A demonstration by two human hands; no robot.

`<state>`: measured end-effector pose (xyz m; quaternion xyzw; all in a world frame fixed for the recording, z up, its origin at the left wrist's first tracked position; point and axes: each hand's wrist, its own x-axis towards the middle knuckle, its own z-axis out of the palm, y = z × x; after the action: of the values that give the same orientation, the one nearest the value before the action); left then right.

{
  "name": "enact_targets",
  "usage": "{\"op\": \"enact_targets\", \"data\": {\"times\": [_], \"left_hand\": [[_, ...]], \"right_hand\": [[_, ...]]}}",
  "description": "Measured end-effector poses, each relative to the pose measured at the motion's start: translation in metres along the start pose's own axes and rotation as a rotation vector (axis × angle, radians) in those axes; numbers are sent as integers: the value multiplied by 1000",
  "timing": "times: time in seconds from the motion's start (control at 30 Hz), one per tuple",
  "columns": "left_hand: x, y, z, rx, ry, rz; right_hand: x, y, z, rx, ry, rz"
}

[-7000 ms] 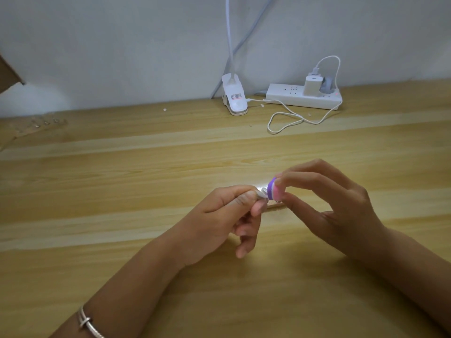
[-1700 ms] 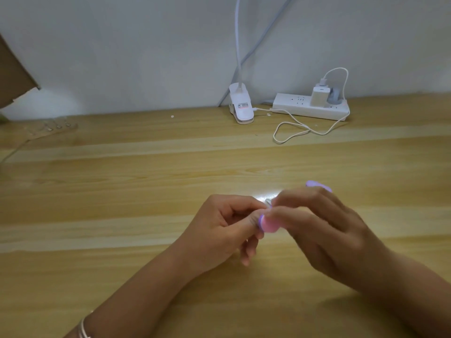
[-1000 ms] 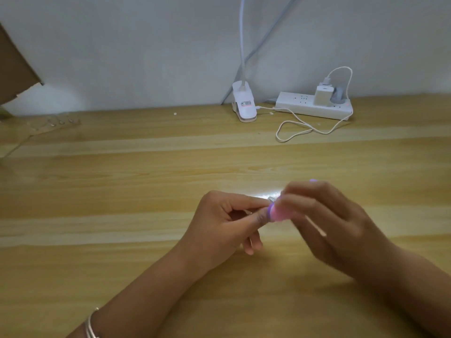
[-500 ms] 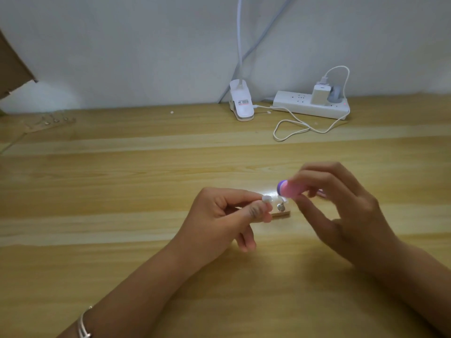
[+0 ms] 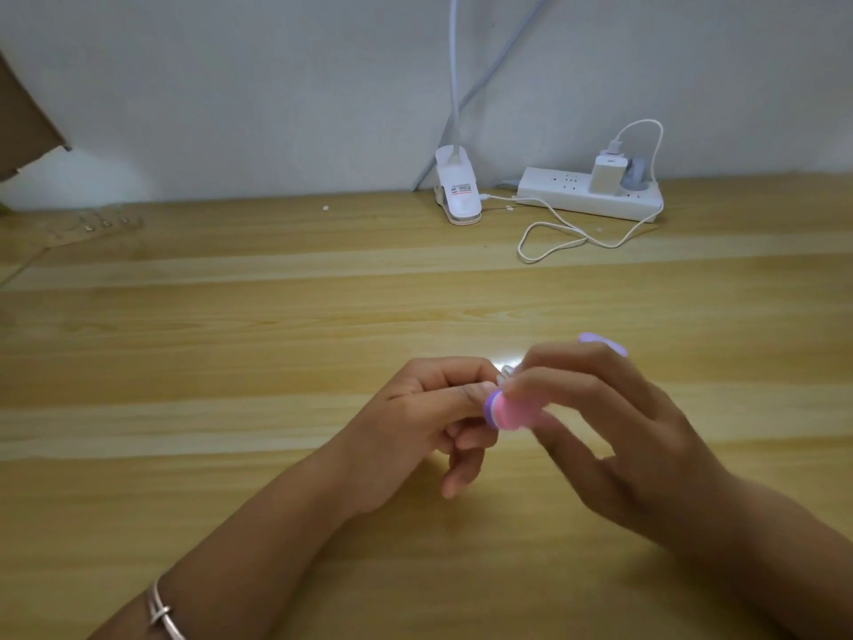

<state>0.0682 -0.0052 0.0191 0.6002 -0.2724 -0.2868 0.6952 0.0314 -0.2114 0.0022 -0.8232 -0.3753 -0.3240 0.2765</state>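
Both hands meet low over the wooden table (image 5: 231,344), a bit right of centre. The left hand (image 5: 411,422) pinches a small silvery piece (image 5: 506,372) between thumb and forefinger. Only the tip of the piece shows, too small to identify. The left hand's other fingers curl loosely underneath and hold nothing.

The right hand (image 5: 618,436) pinches a pink cylinder (image 5: 514,411), with fingertips over the top and the thumb below, and its remaining fingers are slightly spread. The cylinder lies roughly sideways in the air, not on the table. Its purple end faces the left hand, right at the left thumb tip. The silvery piece sits just above that purple end (touching or not, I cannot tell, there's motion blur).

A purple piece (image 5: 605,343) lies on the table just behind the right hand, partly hidden by the knuckles.

At the back by the wall is a white clip lamp base (image 5: 458,196). To its right is a white power strip (image 5: 567,196) with a white charger (image 5: 608,174) plugged in. A white cable (image 5: 554,242) loops on the table in front of them. There's a silver bracelet (image 5: 161,614) on the left wrist and brown cardboard (image 5: 21,122) at the far left edge.
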Motion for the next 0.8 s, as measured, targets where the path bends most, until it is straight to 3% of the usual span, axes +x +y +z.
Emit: {"op": "enact_targets", "data": {"times": [0.17,0.33,0.5,0.67,0.8], "left_hand": [[0,1,-4,-60,-17,-33],[0,0,0,-73,-22,-37],[0,1,-4,-71,-21,-54],[0,-1,0,-93,-51,-51],[-1,0,-3,-87,-57,-63]], "right_hand": [[2,8,-8,-24,61,128],[0,-4,1,-78,-8,-36],[2,9,-8,-102,16,101],[0,-5,0,-102,-44,-65],[1,14,-11,-112,-9,79]]}}
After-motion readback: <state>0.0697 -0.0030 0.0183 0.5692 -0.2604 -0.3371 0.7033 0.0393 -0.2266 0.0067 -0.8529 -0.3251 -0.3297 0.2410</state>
